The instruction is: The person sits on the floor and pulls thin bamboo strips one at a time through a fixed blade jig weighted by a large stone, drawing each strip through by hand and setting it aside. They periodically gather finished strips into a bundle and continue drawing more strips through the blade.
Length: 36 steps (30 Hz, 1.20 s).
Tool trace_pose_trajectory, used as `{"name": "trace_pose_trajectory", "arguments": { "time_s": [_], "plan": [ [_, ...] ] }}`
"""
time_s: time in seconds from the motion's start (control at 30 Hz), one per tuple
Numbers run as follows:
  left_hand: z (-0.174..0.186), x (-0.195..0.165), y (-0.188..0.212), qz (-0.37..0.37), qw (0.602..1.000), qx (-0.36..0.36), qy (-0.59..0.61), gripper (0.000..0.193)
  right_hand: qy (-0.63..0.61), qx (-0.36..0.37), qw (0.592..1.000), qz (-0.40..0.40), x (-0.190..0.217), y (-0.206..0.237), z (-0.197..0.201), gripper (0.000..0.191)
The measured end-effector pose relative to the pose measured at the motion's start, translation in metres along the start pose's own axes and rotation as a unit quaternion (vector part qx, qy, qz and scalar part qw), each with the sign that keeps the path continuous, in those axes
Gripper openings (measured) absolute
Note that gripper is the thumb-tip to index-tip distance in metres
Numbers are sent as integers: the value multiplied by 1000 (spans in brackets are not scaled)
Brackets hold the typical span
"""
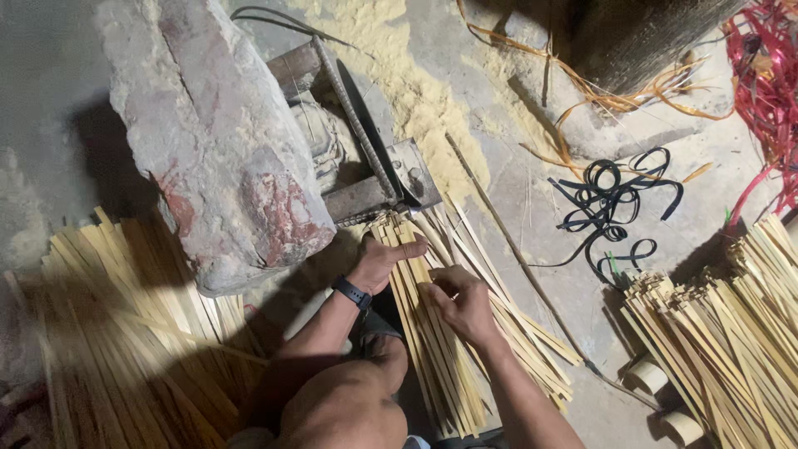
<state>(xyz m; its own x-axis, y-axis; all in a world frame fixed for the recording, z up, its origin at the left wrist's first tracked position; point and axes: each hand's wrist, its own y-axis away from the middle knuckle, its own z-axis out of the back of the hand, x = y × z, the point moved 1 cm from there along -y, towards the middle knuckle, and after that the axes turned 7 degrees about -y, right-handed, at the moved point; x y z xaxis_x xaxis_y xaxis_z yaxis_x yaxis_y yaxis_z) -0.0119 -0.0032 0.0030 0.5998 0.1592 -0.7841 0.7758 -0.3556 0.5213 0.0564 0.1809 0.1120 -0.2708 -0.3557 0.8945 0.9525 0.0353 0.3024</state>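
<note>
A bundle of thin pale bamboo strips (pixel 432 349) lies on the floor in front of me, its far ends against a metal cutting tool (pixel 391 187). My left hand (pixel 384 259), with a dark watch at the wrist, grips the strips near the tool, thumb laid across them. Just to its right, my right hand (pixel 462 301) rests on the same bundle, fingers curled over a few strips. My bare knee (pixel 341 407) is below the hands.
A large grey and red stone (pixel 216 141) weighs down the tool. Heaps of bamboo strips lie at the left (pixel 108 333) and right (pixel 723 333). Black strap loops (pixel 611 208), red strands (pixel 769 75), sawdust (pixel 416 91) and tape rolls (pixel 648 376) lie about.
</note>
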Motion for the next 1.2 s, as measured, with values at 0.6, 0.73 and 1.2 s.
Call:
{"name": "trace_pose_trajectory", "arguments": {
  "time_s": [0.6, 0.73, 1.2],
  "plan": [
    [5, -4, 1, 67, 997, -33, 1, 51, 130, -149, 970, 143, -18, -24, -3, 12],
    [9, 10, -7, 58, 997, -49, 3, 50, 181, -169, 948, 198, -10, -51, -17, 7],
    [-4, -9, 1, 45, 999, -6, 19, 53, 332, -218, 858, 327, 19, -6, 9, 33]
  ]
}}
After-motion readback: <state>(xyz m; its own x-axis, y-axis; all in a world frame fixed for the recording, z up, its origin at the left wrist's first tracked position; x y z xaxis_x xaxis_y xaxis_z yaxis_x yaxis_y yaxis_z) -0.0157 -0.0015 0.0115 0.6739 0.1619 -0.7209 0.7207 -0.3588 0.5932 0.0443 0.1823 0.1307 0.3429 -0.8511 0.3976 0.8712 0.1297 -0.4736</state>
